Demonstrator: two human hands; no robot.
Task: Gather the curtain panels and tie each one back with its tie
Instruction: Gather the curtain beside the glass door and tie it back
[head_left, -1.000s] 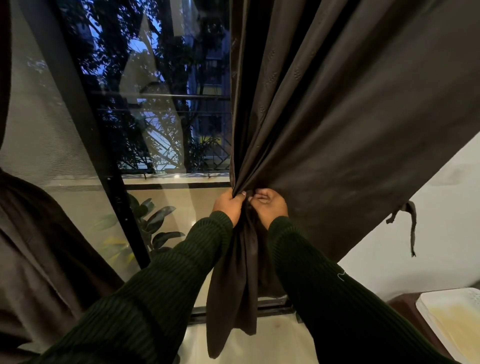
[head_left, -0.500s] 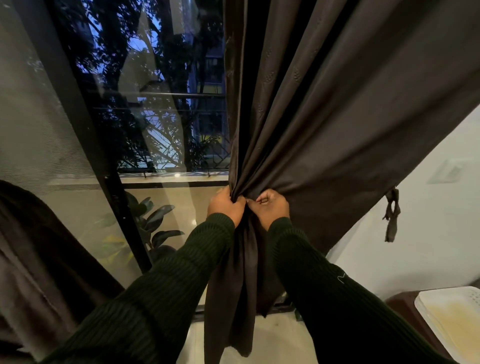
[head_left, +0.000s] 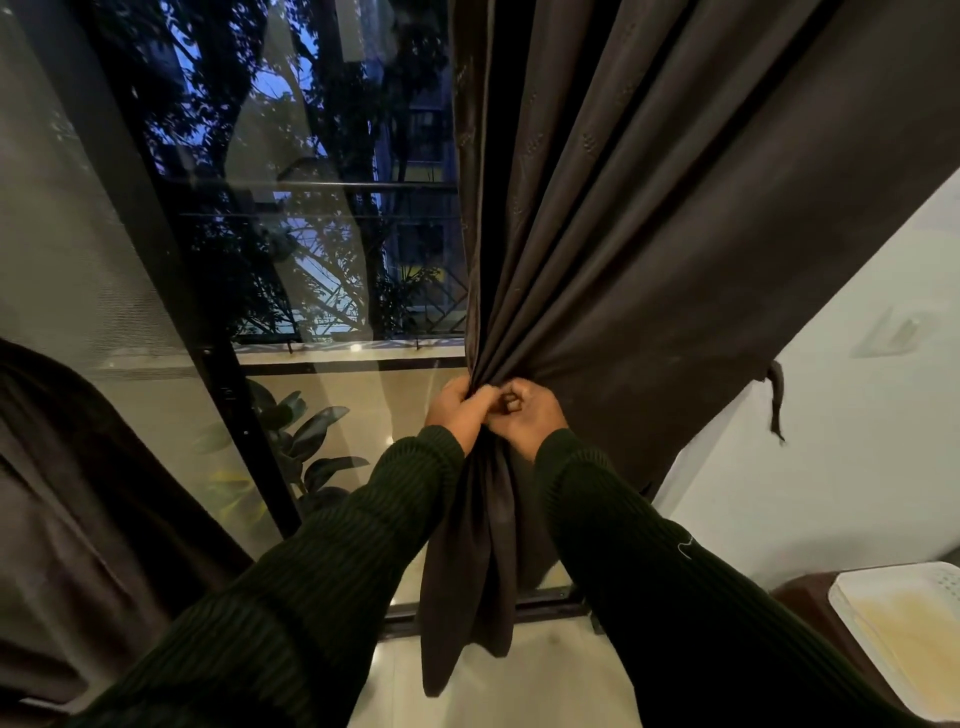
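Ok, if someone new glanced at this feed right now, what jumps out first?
Both hands, left hand and right hand, meet mid-frame, gripping the bunched dark curtain, whose tail hangs between the sleeves. A tie dangles loose at the curtain's right edge against the wall. Left of the curtain, the window shows trees at dusk.

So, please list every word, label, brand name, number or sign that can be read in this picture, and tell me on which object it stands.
There is no readable text.
The right sleeve carries a small pale mark, too small to read as a letter or logo.
The wall plate beside the curtain panel shows no legible marking.
The white tray shows no print.
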